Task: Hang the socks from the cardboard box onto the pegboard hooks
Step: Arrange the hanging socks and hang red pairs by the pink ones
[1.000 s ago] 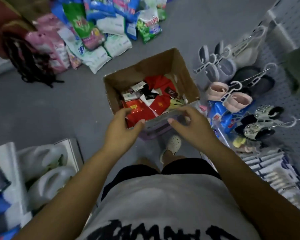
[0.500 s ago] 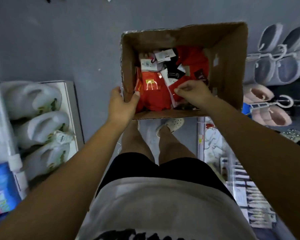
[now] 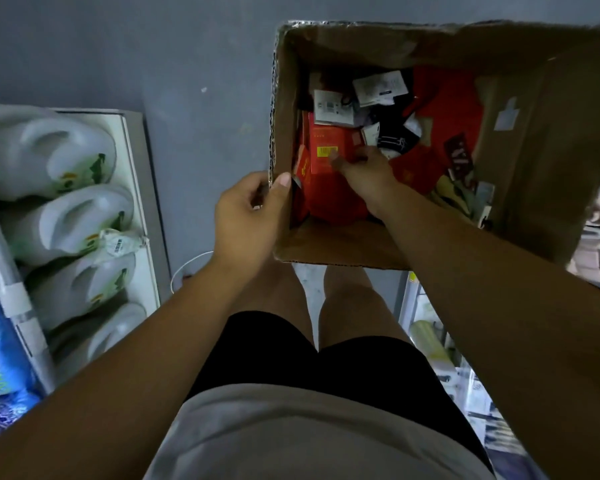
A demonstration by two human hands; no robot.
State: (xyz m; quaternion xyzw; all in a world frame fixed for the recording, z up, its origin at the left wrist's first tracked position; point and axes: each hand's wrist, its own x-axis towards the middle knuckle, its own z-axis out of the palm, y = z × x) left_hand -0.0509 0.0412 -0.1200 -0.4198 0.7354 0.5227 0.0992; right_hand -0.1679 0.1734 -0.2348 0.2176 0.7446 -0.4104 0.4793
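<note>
Grey floor (image 3: 153, 64) fills the background, with white jugs (image 3: 49, 157) racked on a shelf at the left. Before the person, the cardboard box (image 3: 551, 168) gapes open, its bottom covered by a jumble of socks (image 3: 444, 98): red packs, black pairs, white tags. No pegboard or hook shows, so how many already hang cannot be told. By my reading plenty remain, and this pick is only starting. The left hand (image 3: 246, 216) grips the box's near left corner, thumb over the rim, fingers curled on the outer wall. The right hand (image 3: 368, 171) reaches down inside, fingers (image 3: 343, 164) bent onto a red sock pack (image 3: 326, 140). Blur hides whether they pinch it.
</note>
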